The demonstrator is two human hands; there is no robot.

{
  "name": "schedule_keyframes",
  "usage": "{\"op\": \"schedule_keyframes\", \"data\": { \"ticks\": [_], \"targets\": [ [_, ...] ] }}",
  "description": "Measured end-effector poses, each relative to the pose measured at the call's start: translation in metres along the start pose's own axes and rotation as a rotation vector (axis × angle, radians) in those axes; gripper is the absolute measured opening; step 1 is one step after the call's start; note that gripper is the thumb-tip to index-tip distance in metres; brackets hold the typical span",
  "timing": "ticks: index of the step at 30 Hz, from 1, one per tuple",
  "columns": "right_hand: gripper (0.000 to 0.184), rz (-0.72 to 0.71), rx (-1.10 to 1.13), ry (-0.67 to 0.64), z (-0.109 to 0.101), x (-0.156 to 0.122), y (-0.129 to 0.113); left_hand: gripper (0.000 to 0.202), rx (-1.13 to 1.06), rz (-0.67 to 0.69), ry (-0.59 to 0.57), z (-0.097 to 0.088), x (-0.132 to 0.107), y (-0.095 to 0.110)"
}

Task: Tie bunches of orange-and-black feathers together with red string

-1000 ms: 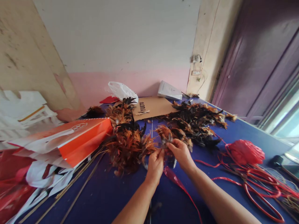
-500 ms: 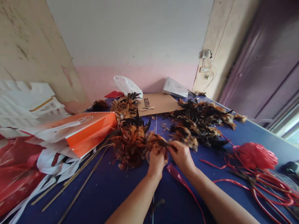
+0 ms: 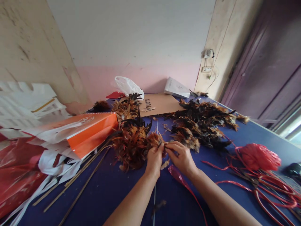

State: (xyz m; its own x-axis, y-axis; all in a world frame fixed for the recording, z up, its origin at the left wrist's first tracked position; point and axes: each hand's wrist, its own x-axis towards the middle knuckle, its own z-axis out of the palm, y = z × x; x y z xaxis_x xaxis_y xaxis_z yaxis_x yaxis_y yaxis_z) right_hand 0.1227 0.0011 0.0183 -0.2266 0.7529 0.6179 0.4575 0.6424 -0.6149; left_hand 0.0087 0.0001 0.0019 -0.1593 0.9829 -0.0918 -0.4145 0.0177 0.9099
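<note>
In the head view, my left hand [image 3: 154, 159] is closed around a small bunch of brown feathers [image 3: 155, 140], its thumb on top. My right hand [image 3: 181, 157] meets it from the right, thumb and fingertips pinched at the bunch's near end; what exactly lies between those fingertips is hidden. A loose pale feather [image 3: 165, 164] shows just below the hands. Left of them lies a thick heap of reddish-brown feathers [image 3: 130, 146]. Dark and tan feathers [image 3: 202, 121] are spread out beyond my right hand. A red plastic strip [image 3: 180, 177] lies under my right wrist.
Red-handled scissors [image 3: 255, 182] and a ball of red plastic twine [image 3: 258, 157] lie at the right. On the left are an orange paper bag [image 3: 91, 135], thin sticks [image 3: 82, 185] and a red bag [image 3: 18, 172]. Flat cardboard [image 3: 162, 105] lies at the back of the blue table [image 3: 127, 201].
My left hand has shifted slightly left and turned, its thumb now upright against the feathers. My right hand's fingers have moved left, closer to the left thumb. A pale feather now shows below the hands.
</note>
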Motion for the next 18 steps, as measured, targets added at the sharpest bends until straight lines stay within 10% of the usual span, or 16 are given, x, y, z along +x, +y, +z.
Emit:
{"op": "schedule_keyframes", "data": {
  "ticks": [6, 18],
  "targets": [
    [0.028, 0.608, 0.415, -0.129, -0.017, 0.010, 0.016, 0.030, -0.036, 0.053, -0.174, -0.004, 0.003, 0.002],
    [0.029, 0.763, 0.741, -0.389, -0.023, 0.007, 0.024, 0.035, 0.004, -0.022, -0.387, -0.001, -0.006, 0.010]
  ]
}}
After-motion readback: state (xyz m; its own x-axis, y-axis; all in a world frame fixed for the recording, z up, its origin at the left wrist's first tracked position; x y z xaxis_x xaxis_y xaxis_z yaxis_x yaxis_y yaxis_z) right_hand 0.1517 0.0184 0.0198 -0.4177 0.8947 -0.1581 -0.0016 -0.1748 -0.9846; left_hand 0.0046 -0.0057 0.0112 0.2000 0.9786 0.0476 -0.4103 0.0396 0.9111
